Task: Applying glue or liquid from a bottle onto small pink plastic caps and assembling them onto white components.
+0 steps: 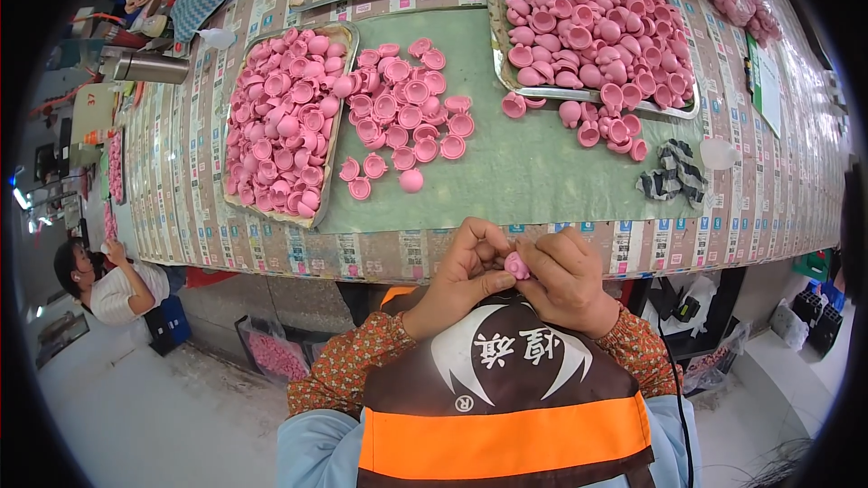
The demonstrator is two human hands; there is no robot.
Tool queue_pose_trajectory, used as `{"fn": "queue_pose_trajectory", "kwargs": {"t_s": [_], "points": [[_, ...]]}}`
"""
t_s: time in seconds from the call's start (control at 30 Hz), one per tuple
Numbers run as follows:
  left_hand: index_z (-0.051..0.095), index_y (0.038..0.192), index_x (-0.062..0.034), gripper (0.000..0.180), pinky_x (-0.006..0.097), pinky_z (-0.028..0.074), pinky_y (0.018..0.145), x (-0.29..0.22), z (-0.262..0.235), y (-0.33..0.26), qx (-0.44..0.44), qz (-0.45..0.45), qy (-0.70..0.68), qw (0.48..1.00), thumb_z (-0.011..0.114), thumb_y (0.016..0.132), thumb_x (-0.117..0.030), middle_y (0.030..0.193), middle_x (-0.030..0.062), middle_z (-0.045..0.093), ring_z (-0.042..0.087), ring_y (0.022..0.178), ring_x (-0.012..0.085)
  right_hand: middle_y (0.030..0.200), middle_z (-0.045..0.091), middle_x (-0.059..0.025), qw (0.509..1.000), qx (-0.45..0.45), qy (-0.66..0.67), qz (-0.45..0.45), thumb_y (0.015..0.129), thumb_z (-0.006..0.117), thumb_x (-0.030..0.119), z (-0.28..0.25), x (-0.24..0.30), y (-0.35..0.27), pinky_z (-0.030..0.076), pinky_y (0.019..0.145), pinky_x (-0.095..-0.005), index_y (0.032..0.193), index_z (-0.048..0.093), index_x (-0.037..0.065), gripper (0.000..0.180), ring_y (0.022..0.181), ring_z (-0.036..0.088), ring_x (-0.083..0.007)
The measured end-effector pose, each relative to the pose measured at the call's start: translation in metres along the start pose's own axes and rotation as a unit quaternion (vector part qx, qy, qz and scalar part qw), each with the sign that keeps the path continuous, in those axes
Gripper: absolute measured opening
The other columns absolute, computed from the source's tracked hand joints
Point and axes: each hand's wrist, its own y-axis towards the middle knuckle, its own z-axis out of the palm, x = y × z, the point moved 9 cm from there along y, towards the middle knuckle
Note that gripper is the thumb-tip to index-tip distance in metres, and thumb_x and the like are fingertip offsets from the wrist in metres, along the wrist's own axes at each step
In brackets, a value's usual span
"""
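Note:
Just off the table's near edge, both hands meet around a small round pink plastic piece (516, 266). My right hand (571, 278) pinches it from the right with thumb and fingers. My left hand (472, 264) closes on it from the left, its thumb against the lower side. The fingers hide much of the piece. Beyond the hands, loose pink half-shells (417, 92) lie spread on a green cloth (470, 183), many with their hollow side up.
A metal tray heaped with pink shells (287, 117) stands at left, another heaped tray (592, 27) at far right. A crumpled striped cloth (674, 173) lies by a whitish round cup (719, 154). A steel flask (149, 67) rests far left. Another person (108, 280) sits at left.

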Motion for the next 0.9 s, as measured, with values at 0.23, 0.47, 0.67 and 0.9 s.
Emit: {"fn": "queue_pose_trajectory", "kwargs": {"t_s": [0.23, 0.47, 0.67, 0.9], "points": [[0.036, 0.112, -0.0102, 0.037, 0.027, 0.045, 0.094, 0.0056, -0.0048, -0.0009, -0.020, -0.002, -0.008, 1.000, 0.062, 0.092, 0.005, 0.117, 0.0084, 0.058, 0.057, 0.105, 0.0113, 0.083, 0.056, -0.0084, 0.999, -0.019, -0.024, -0.023, 0.059, 0.076, 0.003, 0.0036, 0.0016, -0.0080, 0.044, 0.057, -0.0337, 0.104, 0.068, -0.005, 0.046, 0.065, 0.054, -0.0236], [0.035, 0.110, -0.0106, 0.035, 0.027, 0.046, 0.093, 0.0075, -0.0070, -0.0015, -0.020, -0.008, -0.014, 1.000, 0.063, 0.092, 0.003, 0.120, 0.0108, 0.059, 0.057, 0.105, 0.0117, 0.079, 0.053, -0.0061, 0.999, -0.037, -0.033, -0.016, 0.059, 0.072, 0.002, 0.0030, 0.0034, -0.0062, 0.043, 0.051, -0.0342, 0.093, 0.067, -0.002, 0.035, 0.062, 0.052, -0.0220], [0.035, 0.109, -0.0106, 0.035, 0.027, 0.046, 0.093, 0.0075, -0.0078, -0.0004, -0.024, -0.002, -0.016, 1.000, 0.063, 0.092, 0.003, 0.119, 0.0109, 0.059, 0.058, 0.104, 0.0118, 0.077, 0.051, -0.0061, 0.998, -0.045, -0.036, -0.021, 0.059, 0.072, 0.002, 0.0032, 0.0030, -0.0067, 0.042, 0.050, -0.0339, 0.095, 0.067, -0.004, 0.037, 0.060, 0.051, -0.0214], [0.036, 0.109, -0.0108, 0.035, 0.027, 0.047, 0.093, 0.0074, -0.0082, -0.0009, -0.025, -0.001, -0.020, 0.999, 0.063, 0.092, 0.004, 0.118, 0.0107, 0.059, 0.058, 0.105, 0.0123, 0.076, 0.050, -0.0060, 0.997, -0.052, -0.043, -0.021, 0.059, 0.072, 0.003, 0.0042, 0.0030, -0.0073, 0.041, 0.049, -0.0339, 0.094, 0.067, -0.004, 0.037, 0.060, 0.051, -0.0211]]}}
